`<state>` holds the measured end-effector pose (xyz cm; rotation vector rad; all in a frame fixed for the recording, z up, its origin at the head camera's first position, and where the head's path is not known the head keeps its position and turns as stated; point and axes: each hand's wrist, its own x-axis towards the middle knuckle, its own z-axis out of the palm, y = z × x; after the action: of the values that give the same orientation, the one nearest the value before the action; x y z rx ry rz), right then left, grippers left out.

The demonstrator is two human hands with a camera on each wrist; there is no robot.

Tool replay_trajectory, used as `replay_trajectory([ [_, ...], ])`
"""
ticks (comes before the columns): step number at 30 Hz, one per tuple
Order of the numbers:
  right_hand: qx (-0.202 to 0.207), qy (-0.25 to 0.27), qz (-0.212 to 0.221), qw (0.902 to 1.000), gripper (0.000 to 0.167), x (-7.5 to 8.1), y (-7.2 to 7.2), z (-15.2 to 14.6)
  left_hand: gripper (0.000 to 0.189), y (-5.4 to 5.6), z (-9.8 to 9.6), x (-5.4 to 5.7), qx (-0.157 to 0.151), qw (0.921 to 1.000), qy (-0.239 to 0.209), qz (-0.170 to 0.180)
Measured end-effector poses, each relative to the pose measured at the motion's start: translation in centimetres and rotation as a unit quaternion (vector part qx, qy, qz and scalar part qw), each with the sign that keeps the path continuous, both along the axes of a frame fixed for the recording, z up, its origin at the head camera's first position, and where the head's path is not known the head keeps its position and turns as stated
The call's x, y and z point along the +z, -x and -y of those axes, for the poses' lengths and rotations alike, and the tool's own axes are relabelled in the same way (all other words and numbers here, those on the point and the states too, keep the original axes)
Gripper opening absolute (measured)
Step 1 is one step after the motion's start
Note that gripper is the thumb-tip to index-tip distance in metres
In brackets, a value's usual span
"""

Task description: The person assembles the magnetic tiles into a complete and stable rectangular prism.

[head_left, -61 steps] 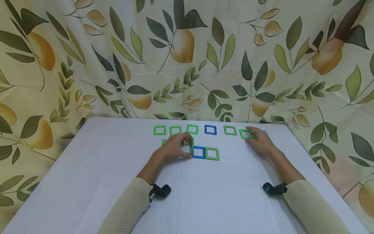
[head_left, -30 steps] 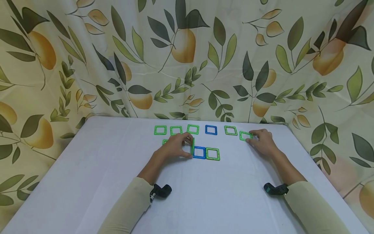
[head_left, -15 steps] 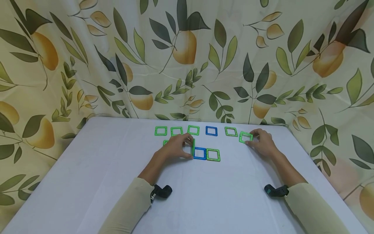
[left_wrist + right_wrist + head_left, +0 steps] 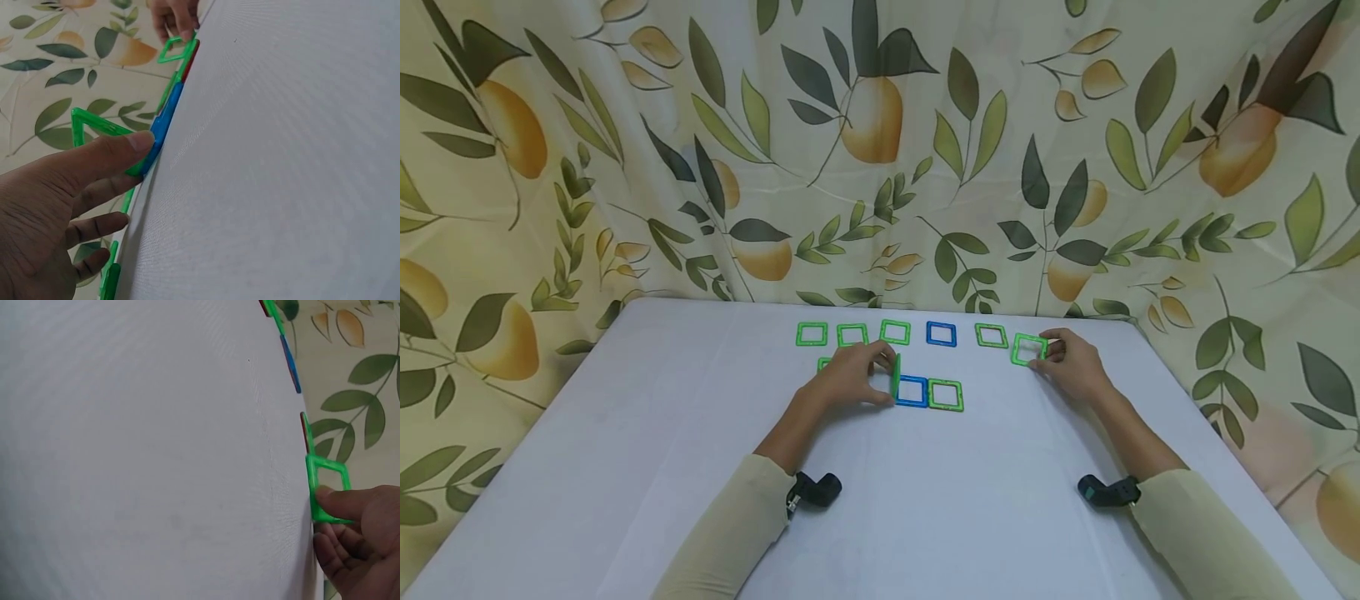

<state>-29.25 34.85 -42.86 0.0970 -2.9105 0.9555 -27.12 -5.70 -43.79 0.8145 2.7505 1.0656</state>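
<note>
My left hand [image 4: 844, 377] grips a green square magnetic tile [image 4: 896, 379], which stands on edge. Its lower edge meets the left side of a flat blue tile [image 4: 912, 405]; a flat green tile [image 4: 945, 409] adjoins that blue one on the right. In the left wrist view, the thumb [image 4: 142, 141] presses where the standing tile and the blue tile [image 4: 164, 122] meet. Over on the right, my right hand [image 4: 1077, 368] pinches another green square tile [image 4: 1016, 350] by its right side. The right wrist view shows this tile [image 4: 311, 494] raised on edge, with the thumb on its frame.
Along the table's back edge lies a row of separate square tiles: several green ones [image 4: 812, 344] and a blue one [image 4: 942, 343]. Part of another green tile [image 4: 822, 364] shows behind my left hand. A patterned curtain [image 4: 880, 208] hangs behind the white table [image 4: 970, 508].
My right hand has shifted its grip to the tile's right side and tipped the tile up, bringing it slightly nearer. The left hand and its standing tile have stayed put.
</note>
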Motion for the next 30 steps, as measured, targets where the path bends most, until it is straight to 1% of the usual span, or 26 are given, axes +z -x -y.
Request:
replay_trajectory([
  [7,0.003,0.012,-0.023,0.9997,0.049,0.3,-0.4,0.1,0.056,-0.1,0.1,0.1,0.003,1.0,-0.002,0.003],
  [13,0.0,0.012,-0.044,0.999,0.039,0.6,-1.0,0.4,0.061,-0.1,0.2,0.2,0.002,0.9999,-0.005,0.009],
  [20,-0.009,0.019,-0.064,0.9977,0.027,0.8,-1.0,0.5,0.057,0.0,0.3,0.4,0.006,0.9999,-0.002,0.009],
  [30,-0.014,0.018,-0.067,0.9975,0.025,0.7,-1.8,0.9,0.057,0.0,0.2,0.3,-0.004,1.0,-0.001,0.009],
])
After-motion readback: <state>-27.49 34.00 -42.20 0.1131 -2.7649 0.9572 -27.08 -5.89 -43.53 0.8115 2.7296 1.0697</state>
